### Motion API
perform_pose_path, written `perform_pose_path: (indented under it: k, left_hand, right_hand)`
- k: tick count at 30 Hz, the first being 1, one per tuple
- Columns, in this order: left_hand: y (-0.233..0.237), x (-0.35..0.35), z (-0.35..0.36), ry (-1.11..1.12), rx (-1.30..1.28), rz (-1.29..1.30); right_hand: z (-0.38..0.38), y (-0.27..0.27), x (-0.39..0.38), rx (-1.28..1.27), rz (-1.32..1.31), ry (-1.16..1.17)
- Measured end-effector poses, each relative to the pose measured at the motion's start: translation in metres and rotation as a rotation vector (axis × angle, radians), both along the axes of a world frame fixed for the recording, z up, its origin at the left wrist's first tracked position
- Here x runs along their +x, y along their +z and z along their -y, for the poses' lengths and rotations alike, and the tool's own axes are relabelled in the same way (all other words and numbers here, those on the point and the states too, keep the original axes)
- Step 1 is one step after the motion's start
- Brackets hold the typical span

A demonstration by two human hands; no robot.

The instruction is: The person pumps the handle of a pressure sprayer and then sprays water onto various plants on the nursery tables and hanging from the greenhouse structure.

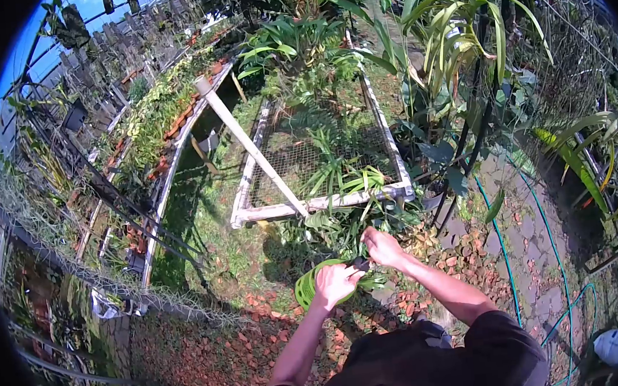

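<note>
Below the front end of a mesh bench, my left hand (336, 284) is closed at a small black object (360, 263), whose kind I cannot make out. Just under that hand sits a bright green perforated basket (306, 287), partly covered by it. My right hand (382, 247) is to the right and slightly farther forward, fingers curled together close to green leaves (341, 228) that hang under the bench. What those fingers pinch, if anything, is too small to tell.
The white-framed mesh bench (281, 211) carries potted plants, and a pale pole (251, 149) leans up from its front edge. Planted benches (152, 205) run along the left. Broken red pieces (241, 343) cover the ground. Green hoses (503, 250) lie at right, near a white bag (614, 347).
</note>
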State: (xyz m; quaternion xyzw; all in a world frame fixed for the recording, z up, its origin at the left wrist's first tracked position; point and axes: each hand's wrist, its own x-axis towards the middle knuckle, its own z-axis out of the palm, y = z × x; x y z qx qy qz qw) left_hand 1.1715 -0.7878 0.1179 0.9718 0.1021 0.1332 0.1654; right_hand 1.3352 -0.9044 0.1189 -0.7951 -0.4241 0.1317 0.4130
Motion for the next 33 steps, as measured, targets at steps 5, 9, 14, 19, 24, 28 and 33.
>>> perform_pose_path:
  k: [5,9,14,19,24,28,33]
  left_hand:
    - [-0.004,-0.005,-0.002,-0.001,-0.05,0.025]
    - [-0.003,-0.023,-0.014,0.063,-0.02,-0.146]
    - [-0.011,-0.015,-0.008,-0.018,-0.024,-0.006]
    - [-0.015,-0.004,0.0,-0.013,-0.022,-0.018]
    - [-0.042,-0.004,-0.004,0.012,0.039,-0.037]
    - [-0.013,0.031,0.027,0.013,0.035,-0.036]
    - [-0.013,0.07,0.046,0.183,0.017,-0.114]
  right_hand:
    - [-0.018,0.025,-0.021,-0.075,0.078,-0.083]
    - [0.005,0.071,0.014,-0.063,-0.086,-0.072]
    - [-0.009,-0.012,-0.008,0.014,0.059,0.044]
    - [-0.011,-0.009,-0.008,-0.002,-0.064,-0.052]
    - [0.002,0.032,0.022,-0.001,-0.096,-0.029]
    - [0.003,-0.028,0.03,-0.016,-0.128,0.123]
    - [0.021,0.017,0.074,0.165,0.044,-0.026]
